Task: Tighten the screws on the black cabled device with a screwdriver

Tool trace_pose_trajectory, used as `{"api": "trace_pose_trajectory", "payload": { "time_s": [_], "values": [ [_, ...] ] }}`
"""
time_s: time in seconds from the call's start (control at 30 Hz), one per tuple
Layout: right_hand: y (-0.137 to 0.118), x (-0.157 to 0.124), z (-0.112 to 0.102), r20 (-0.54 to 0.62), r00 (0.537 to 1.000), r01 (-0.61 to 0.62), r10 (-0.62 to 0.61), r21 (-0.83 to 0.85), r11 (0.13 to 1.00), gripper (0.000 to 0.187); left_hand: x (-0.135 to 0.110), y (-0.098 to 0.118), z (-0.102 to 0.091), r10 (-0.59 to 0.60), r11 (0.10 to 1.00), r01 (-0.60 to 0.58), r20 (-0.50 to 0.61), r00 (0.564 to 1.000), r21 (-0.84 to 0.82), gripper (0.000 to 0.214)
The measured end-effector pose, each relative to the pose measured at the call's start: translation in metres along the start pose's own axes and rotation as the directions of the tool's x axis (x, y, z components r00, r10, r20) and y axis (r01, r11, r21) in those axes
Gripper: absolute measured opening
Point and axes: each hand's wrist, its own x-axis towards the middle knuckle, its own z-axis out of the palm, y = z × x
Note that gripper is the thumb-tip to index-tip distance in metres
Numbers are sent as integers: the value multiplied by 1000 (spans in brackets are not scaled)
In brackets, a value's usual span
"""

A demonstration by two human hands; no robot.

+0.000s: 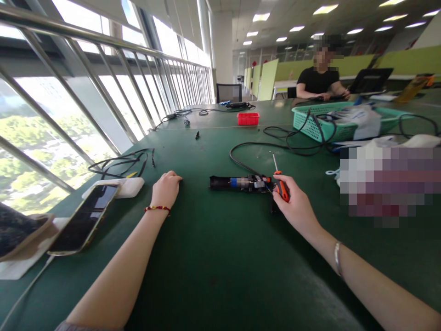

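My right hand (296,207) is closed around a screwdriver (279,180) with an orange and black handle, its metal shaft pointing up and away. Just left of it lies a long black opened device (237,183) with a blue part and wires inside, joined to a black cable (255,151). My left hand (166,188) rests on the green table (213,257) with its fingers curled under, holding nothing that I can see. A red bead bracelet sits on the left wrist. The left hand is a short way left of the device.
A phone (84,218) leans on a white box (126,186) at the left, near coiled black cables (120,163). A small red tray (248,118) and a teal basket (324,122) stand farther back. A person in black sits at the far end. A window railing runs along the left.
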Motion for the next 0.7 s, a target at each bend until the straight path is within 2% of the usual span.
{"api": "trace_pose_trajectory", "payload": {
  "time_s": [0.13,0.23,0.3,0.33,0.37,0.4,0.43,0.5,0.6,0.7],
  "values": [
    [-1,0,0,4,999,-36,36,18,999,41,-11,37,-19,-32,985,11,122,992,173,38],
    [-1,1,2,-53,998,-37,42,86,996,39,-31,73,-27,11,983,-39,155,988,182,37],
    [1,1,2,-119,992,-15,31,131,991,37,-46,94,-26,168,978,-182,133,977,99,34],
    [3,1,3,-152,988,-5,28,147,989,37,-53,103,-24,283,956,-289,101,954,52,33],
    [4,2,3,-178,984,-2,30,156,988,38,-59,110,-21,410,911,-412,69,909,10,33],
    [5,2,3,-198,980,-7,39,159,987,39,-63,116,-17,529,849,-528,45,848,-28,32],
    [7,2,4,-209,977,-18,51,158,987,41,-65,119,-14,593,805,-592,11,805,-43,30],
    [9,2,4,-206,976,-40,71,149,988,43,-66,121,-8,658,749,-659,-39,752,-68,25],
    [11,2,5,-137,988,-53,70,128,990,43,-59,114,-3,674,713,-682,-110,731,-164,18],
    [13,4,5,-60,994,-82,93,164,983,42,-53,106,-2,642,709,-680,-227,732,-186,18]
  ]
}}
